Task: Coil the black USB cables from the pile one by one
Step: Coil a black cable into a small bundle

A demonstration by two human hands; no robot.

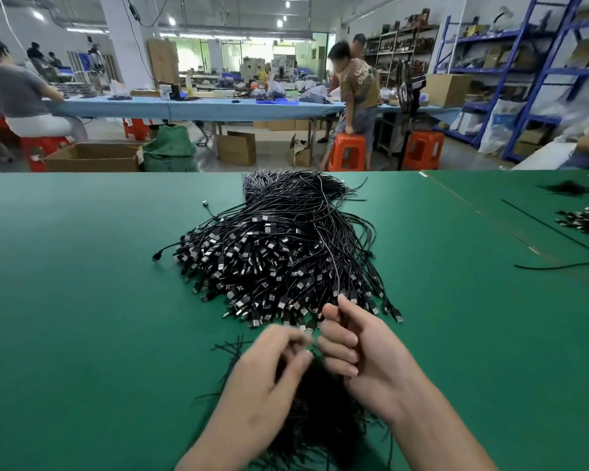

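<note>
A big pile of black USB cables (pixel 279 253) lies across the middle of the green table (pixel 82 283), plug ends fanned toward me. My right hand (pixel 357 351) sits at the pile's near edge, fingers curled, pinching a thin black cable (pixel 334 266) that rises out of the pile. My left hand (pixel 269 372) is just left of it, blurred, fingers curled near the same spot; whether it holds the cable I cannot tell. Beneath both hands lies a dark heap of thin black ties or cables (pixel 320 419), partly hidden by my forearms.
Loose black strands (pixel 232 348) lie left of my hands. Smaller cable bundles (pixel 585 219) and a long single cable (pixel 558 266) lie at the right. Beyond the far table edge are orange stools (pixel 347 151), cardboard boxes (pixel 92 158), other workers and blue shelving (pixel 524 79).
</note>
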